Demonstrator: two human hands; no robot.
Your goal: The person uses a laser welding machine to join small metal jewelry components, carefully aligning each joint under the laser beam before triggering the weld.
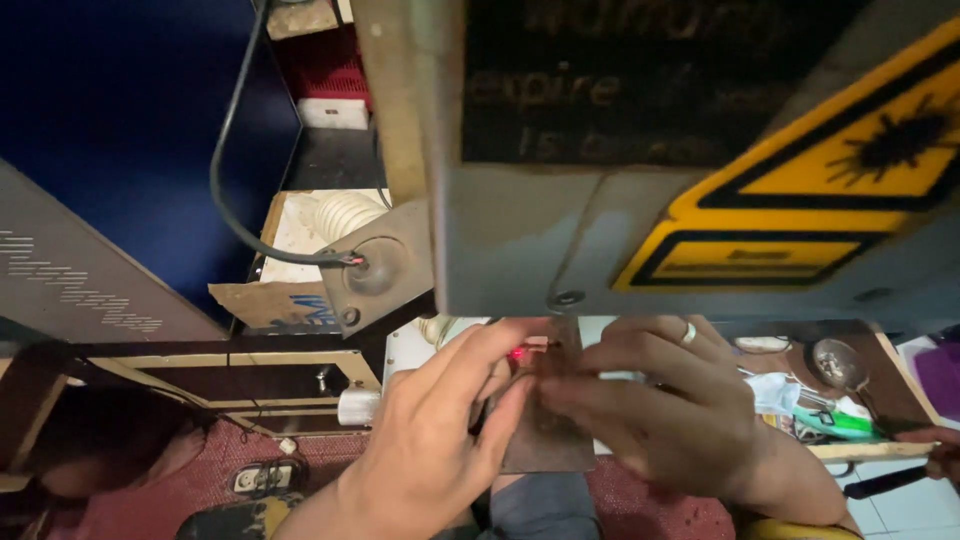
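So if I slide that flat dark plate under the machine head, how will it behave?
The flat dark plate probably stays stiff: it lies level between the left hand and right hand without sagging. It looks thin, so likely light. Its smooth face may slip under fingertips, though the dim light hides its material.

Black cable (222,170), yellow warning label (800,190) — grey machine housing (520,250), white ribbed hose (340,212), cardboard (262,303) — red mat (300,455)

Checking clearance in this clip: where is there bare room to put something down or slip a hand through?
Little room. Both hands, left hand and right hand, crowd the brown plate under the grey machine head. The right bench corner is littered with small tools. Barest patches: the red mat left of the left wrist, and the pale tiles at lower right.
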